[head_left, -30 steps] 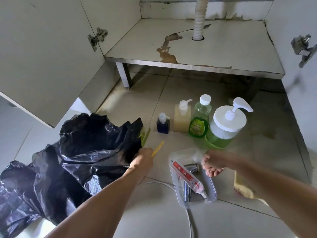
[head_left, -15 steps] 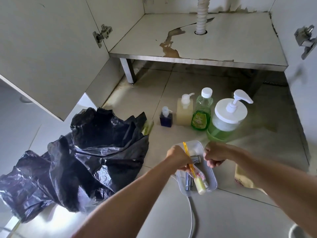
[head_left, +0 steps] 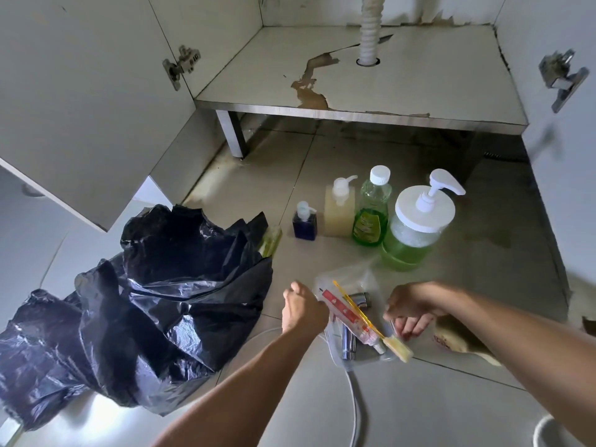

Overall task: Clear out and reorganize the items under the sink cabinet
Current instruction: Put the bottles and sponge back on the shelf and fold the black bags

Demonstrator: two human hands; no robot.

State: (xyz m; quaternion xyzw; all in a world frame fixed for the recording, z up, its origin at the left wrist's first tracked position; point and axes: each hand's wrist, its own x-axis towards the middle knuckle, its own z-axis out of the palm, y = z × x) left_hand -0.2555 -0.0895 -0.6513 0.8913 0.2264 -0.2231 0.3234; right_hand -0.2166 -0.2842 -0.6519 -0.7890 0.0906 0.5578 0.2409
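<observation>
- A clear plastic tray (head_left: 338,277) is sitting on the floor tiles in front of the open sink cabinet (head_left: 387,88), and everything else is being placed from it
- Lying in the tray are a red-and-white tube (head_left: 346,312), a yellow toothbrush (head_left: 371,321) crossing over it with its bristle head hanging past the tray's near edge, and a chrome spray head (head_left: 350,333) with its hose trailing toward the viewer
- The left hand (head_left: 303,311) is hovering at the tray's left edge, its grip loosely curled and holding nothing that I can see
- The right hand (head_left: 408,309) is resting at the tray's right edge, fingers bent downward; whether its grip has hold of the tray I cannot tell
- Beyond the tray, four bottles are standing in a row: a small blue pump bottle (head_left: 304,222), a pale yellow pump bottle (head_left: 340,209), a green capped bottle (head_left: 371,214), and a large green pump jar (head_left: 419,224)
- Left of the tray a crumpled black rubbish bag (head_left: 145,301) is lying open
</observation>
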